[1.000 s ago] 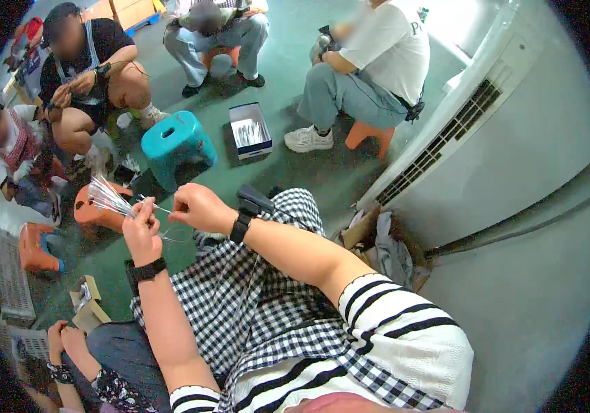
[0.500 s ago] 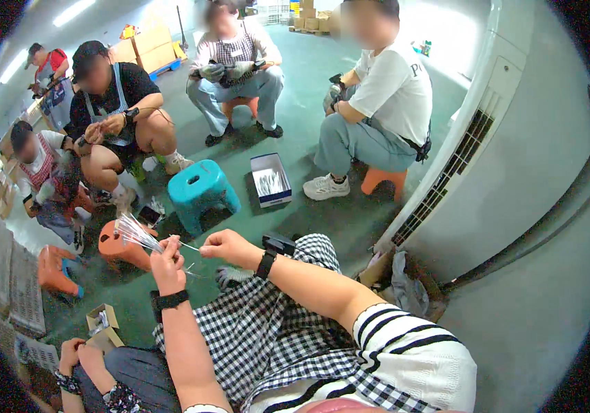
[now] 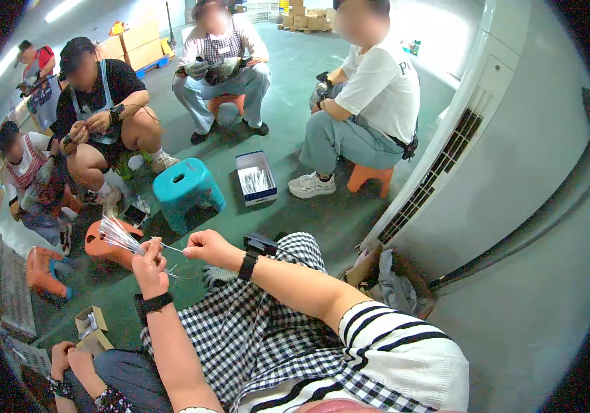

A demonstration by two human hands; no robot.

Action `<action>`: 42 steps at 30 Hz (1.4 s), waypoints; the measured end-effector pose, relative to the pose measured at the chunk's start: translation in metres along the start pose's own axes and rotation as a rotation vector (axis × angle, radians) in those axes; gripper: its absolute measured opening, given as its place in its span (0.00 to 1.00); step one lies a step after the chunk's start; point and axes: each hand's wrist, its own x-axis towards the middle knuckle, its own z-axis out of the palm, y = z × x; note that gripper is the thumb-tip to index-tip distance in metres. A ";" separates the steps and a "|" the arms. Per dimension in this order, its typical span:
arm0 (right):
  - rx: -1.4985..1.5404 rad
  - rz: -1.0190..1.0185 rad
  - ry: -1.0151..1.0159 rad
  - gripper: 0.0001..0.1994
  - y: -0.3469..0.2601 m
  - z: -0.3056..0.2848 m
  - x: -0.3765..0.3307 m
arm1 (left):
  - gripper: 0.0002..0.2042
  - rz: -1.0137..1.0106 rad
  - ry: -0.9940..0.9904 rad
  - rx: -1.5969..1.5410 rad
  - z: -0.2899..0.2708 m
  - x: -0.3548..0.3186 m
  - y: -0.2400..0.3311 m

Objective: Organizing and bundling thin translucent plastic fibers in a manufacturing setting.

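Observation:
A fanned bundle of thin white strips (image 3: 121, 235) is gripped in my left hand (image 3: 149, 268), its loose ends spread up and to the left. My right hand (image 3: 206, 249) pinches the end of a single thin strip (image 3: 171, 247), which stretches between the two hands. A few finer strands poke out below my left fingers. Whether the strips are ties or wires is too small to tell. Both hands are raised over my checked apron (image 3: 240, 337). A grey-white glove (image 3: 218, 277) lies by my knee, below my right hand.
Beyond my hands stand a teal stool (image 3: 195, 189), orange stools (image 3: 98, 242) and an open box of white strips (image 3: 256, 180). Several seated people surround the area. A tall white cabinet (image 3: 488, 165) rises at right, with a carton (image 3: 415, 296) at its foot.
The whole view has shifted slightly, so everything appears a little farther left. My hands keep the same hold on the bundle and the single strip.

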 end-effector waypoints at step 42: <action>0.211 0.129 -0.136 0.11 -0.016 -0.013 -0.006 | 0.06 -0.035 -0.009 -0.061 0.003 -0.001 0.010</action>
